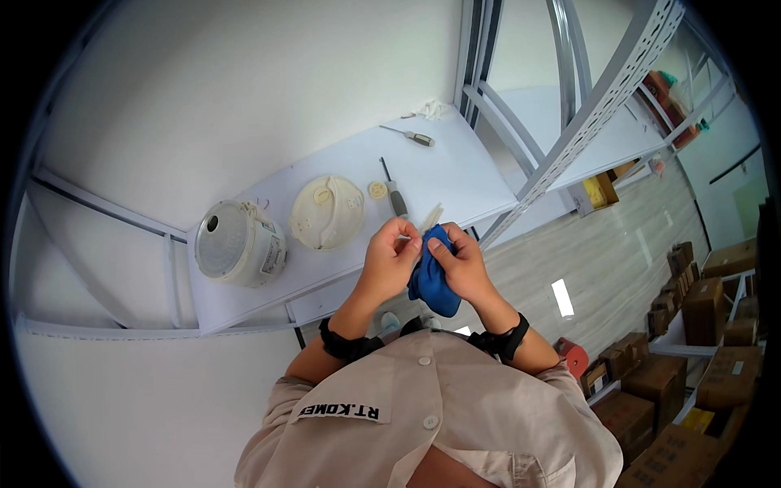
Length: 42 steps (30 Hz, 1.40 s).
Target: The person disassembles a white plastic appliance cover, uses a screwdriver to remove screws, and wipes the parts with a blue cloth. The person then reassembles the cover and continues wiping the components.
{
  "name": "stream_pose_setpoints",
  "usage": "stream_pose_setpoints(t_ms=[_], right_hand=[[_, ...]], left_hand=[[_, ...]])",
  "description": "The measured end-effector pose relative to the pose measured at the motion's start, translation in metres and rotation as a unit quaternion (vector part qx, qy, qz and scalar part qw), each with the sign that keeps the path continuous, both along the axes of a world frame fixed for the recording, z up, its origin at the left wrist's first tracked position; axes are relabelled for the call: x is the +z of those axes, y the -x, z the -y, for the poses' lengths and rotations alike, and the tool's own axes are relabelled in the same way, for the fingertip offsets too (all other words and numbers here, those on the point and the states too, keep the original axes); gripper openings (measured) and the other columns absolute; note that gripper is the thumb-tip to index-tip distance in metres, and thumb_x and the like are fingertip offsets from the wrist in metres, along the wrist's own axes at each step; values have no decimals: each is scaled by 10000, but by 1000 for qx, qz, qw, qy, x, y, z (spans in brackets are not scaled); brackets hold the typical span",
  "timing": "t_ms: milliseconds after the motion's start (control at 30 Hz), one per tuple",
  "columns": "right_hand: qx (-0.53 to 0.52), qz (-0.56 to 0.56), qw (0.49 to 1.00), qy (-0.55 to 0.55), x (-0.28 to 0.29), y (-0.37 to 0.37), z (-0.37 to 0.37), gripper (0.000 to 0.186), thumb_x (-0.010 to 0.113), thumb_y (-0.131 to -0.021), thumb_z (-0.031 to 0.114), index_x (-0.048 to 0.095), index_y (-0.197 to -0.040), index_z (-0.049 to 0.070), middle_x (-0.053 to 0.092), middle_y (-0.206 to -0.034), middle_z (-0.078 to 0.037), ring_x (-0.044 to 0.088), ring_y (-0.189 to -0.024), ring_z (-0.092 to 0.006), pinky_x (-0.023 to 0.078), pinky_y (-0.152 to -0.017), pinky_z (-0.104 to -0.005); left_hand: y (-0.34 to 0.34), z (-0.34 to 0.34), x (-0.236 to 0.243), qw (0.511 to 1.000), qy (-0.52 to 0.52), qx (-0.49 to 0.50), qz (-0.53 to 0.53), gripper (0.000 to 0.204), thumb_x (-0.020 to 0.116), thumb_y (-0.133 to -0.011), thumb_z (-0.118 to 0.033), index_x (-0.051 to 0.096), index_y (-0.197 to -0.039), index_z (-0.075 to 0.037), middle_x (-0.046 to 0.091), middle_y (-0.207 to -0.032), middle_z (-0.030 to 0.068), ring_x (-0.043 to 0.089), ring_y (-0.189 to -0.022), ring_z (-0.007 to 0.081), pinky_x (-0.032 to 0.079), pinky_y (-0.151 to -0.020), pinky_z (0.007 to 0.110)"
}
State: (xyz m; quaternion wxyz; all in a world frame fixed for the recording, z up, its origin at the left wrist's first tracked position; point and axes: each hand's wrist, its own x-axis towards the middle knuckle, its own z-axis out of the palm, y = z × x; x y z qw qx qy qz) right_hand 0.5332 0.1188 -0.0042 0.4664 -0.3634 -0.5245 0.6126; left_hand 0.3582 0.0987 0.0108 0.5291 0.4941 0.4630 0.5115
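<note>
In front of my chest, my right hand (460, 267) grips a blue cloth (436, 286), which hangs down below the fingers. A pale, narrow, off-white piece (432, 217) sticks out above the cloth; its lower end is hidden. Close against the cloth's left side, my left hand (389, 259) is closed in a pinch, and what lies between its fingertips is too small to make out. Just beyond my left hand, a grey-handled screwdriver (395, 195) lies on the white shelf (464, 175).
A round off-white lid-like part (327, 213) lies on the shelf beside a whitish bucket-shaped container (238, 244). A small yellowish disc (377, 190), a second screwdriver (415, 137) and a crumpled white cloth (431, 109) are farther back. A metal upright (586, 122) rises at right; cardboard boxes (655, 386) stand lower right.
</note>
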Motion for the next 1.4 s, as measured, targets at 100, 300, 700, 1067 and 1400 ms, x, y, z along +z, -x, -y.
stream_pose_setpoints(t_ms=[100, 300, 700, 1067, 1400], right_hand=[[-34, 42, 997, -55, -5, 1, -3, 123, 684, -1030, 142, 643, -1040, 26, 662, -898, -20, 593, -816, -87, 499, -731, -272], [-55, 65, 993, -79, 0, 1, -7, 107, 657, -1041, 137, 621, -1026, 39, 636, -904, 6, 559, -828, -78, 489, -758, -268], [17, 41, 999, 13, -21, -1, -16, 303, 740, -1021, 294, 684, -1016, -3, 680, -929, -38, 606, -863, -94, 509, -765, -285], [4, -135, 971, 199, -11, -4, -22, 228, 721, -1035, 239, 719, -993, 15, 696, -846, -5, 617, -720, -71, 517, -654, -241], [-25, -189, 932, 307, -10, -23, -37, 246, 712, -1039, 247, 721, -1004, 3, 730, -882, -60, 683, -729, -133, 566, -653, -294]], left_hand=[[-4, -1, 10, 995, -23, 43, -91, 211, 670, -959, -6, 592, -1154, -27, 643, -895, 20, 616, -751, 73, 495, -669, 241], [2, -6, 18, 995, 59, -34, -77, 405, 716, -898, 4, 560, -1270, -32, 682, -1015, 51, 666, -797, 106, 531, -711, 272], [2, -15, 10, 997, 57, -38, -23, 381, 709, -882, 115, 593, -1224, -3, 698, -1012, 55, 690, -854, 113, 577, -769, 273], [-3, -20, 3, 995, 76, -55, -27, 412, 773, -869, 85, 578, -1223, 10, 732, -934, 72, 728, -928, 146, 595, -827, 295], [-12, -28, 11, 978, 99, -123, -134, 473, 796, -872, 36, 577, -1283, -49, 740, -992, 85, 715, -970, 135, 572, -870, 284]])
